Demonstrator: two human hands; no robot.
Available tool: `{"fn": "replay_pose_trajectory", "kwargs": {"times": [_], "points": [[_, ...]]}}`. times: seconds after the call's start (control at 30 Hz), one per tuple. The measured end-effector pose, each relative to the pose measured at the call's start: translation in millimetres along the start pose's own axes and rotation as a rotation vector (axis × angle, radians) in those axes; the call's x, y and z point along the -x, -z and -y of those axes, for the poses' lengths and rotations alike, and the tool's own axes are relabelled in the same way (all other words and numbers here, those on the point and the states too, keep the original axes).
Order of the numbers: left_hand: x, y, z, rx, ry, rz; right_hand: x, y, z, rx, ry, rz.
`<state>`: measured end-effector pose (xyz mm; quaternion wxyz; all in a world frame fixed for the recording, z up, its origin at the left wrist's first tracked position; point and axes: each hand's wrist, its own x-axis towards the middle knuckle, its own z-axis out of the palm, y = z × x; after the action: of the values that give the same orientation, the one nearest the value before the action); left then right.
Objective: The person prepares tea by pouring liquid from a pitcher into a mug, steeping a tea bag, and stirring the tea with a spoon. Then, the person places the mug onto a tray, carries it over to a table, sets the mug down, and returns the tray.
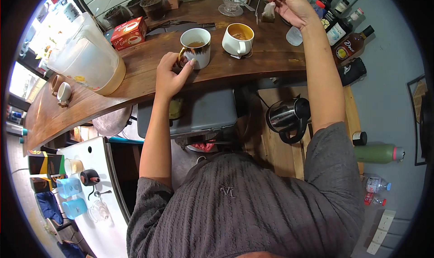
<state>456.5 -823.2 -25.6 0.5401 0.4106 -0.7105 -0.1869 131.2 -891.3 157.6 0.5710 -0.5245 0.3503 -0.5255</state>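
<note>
Tea bag (pixel 268 14), pale and darkened at the bottom, hangs in the air below the fingertips of the right hand (pixel 291 5), above the back of the dark brown wooden counter (pixel 153 70). Those fingertips look pinched together, apparently on its string, though the frame edge crops the grip. It could drip onto the wood, being to the side of both cups, and a loose pinch could let it fall.

The left hand (pixel 175 75) curls its fingers at the gold handle of a white ceramic mug with a brown-gold pattern (pixel 202 55), thumb against its side; how tightly they close is partly hidden. Amber liquid inside could slop if the mug were jerked, as it stands close to the front edge.

Just beside it, a white rounded cup with a yellow interior (pixel 231 43) could be knocked by a sideways move. Behind are a clear glass vessel (pixel 230 8) and, leftward, a red cardboard box (pixel 129 33) and a translucent plastic pitcher (pixel 86 54). Dark glass bottles (pixel 346 32) crowd the right forearm, limiting room for the elbow to swing.
</note>
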Motion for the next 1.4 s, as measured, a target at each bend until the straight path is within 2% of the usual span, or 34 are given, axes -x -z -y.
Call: {"fn": "replay_pose_trajectory", "kwargs": {"times": [0.13,0.2,0.23,0.3,0.53,0.67,0.8,0.83,0.97,1.07,1.2,1.27,1.33,1.4], "points": [[-0.2,-0.5,1.4,0.016,-0.005,-0.005,-5.7,-4.9,-4.3,0.05,0.11,-0.033],[-0.4,-0.3,1.2,0.02,-0.007,-0.003,2.0,-29.5,3.9,0.164,0.188,-0.179],[-0.6,-0.1,1.0,0.012,-0.005,-0.001,0.4,-36.7,4.9,0.162,0.187,-0.18],[-0.1,-0.3,0.6,0.005,0.0,0.005,-2.1,-50.3,4.5,0.245,0.332,-0.164],[-0.1,0.0,2.4,0.033,0.025,0.005,7.0,-115.2,-4.9,0.414,0.397,-0.217],[-0.1,0.6,0.7,0.018,0.009,0.0,-7.6,-127.5,-38.5,0.346,0.482,-0.12],[-0.7,2.3,-1.0,-0.023,0.001,0.007,-5.1,-143.9,-62.2,0.293,0.364,-0.07],[-0.9,2.8,-2.1,-0.029,-0.011,0.009,-2.9,-142.9,-65.1,0.371,0.299,-0.085],[-1.5,3.6,-4.7,-0.025,-0.027,0.002,-10.5,-129.6,-91.3,0.488,0.294,-0.059],[-2.4,3.7,-5.3,-0.022,-0.034,0.008,-10.4,-125.3,-96.9,0.392,0.251,-0.034],[-2.7,3.4,-4.9,-0.031,-0.04,0.012,-11.0,-130.2,-85.0,0.357,0.279,-0.009],[-2.8,2.8,-4.5,-0.034,-0.039,0.011,-12.3,-137.6,-71.4,0.196,0.268,-0.034],[-3.0,3.0,-4.4,-0.04,-0.036,0.017,-14.9,-143.0,-57.4,0.176,0.26,-0.014],[-3.5,2.8,-4.3,-0.047,-0.037,0.023,-19.7,-146.6,-47.9,0.207,0.376,0.008]]}}
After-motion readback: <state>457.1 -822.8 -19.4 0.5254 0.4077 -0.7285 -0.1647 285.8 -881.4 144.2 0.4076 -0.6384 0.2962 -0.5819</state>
